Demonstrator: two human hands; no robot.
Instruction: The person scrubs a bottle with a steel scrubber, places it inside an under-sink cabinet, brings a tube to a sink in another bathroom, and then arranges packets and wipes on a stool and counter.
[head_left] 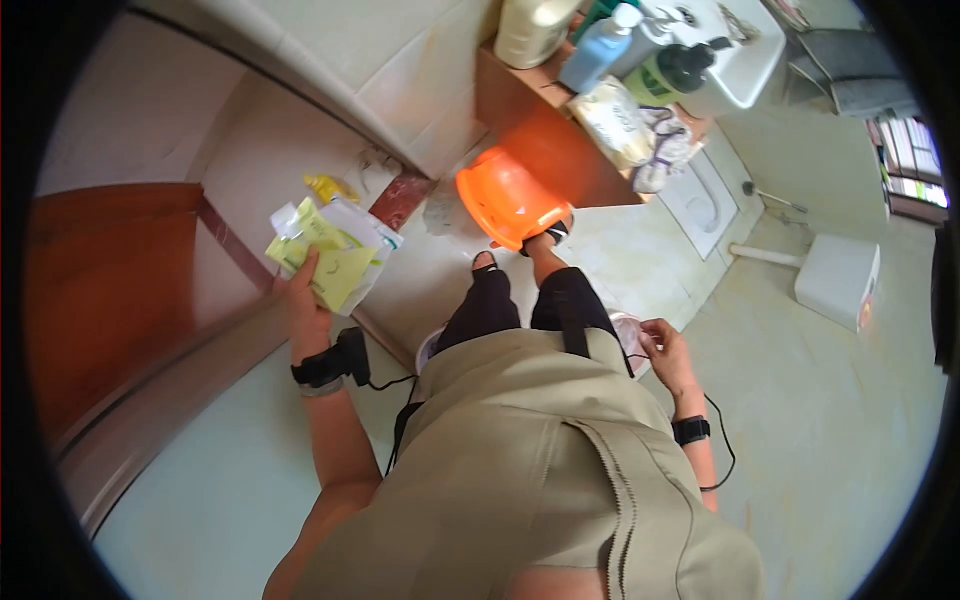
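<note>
My left hand (305, 295) is closed on several flat light-green packets (345, 278), thumb across the front. A white packet (362, 222) sticks out behind them. A yellow tube (328, 188) shows just above the bundle; whether the hand holds it too, I cannot tell. Low at my side, my right hand (668, 352) has its fingers curled together at a pale pinkish container (628, 335), partly hidden by my leg. What lies between those fingers is too small to make out.
An orange basin (505, 195) stands by my foot, beside a brown cabinet (550, 140) crowded with bottles. Farther right are a white sink (750, 60), a squat toilet (700, 205) and a wall cistern (838, 280). A ledge (205, 360) runs along the left.
</note>
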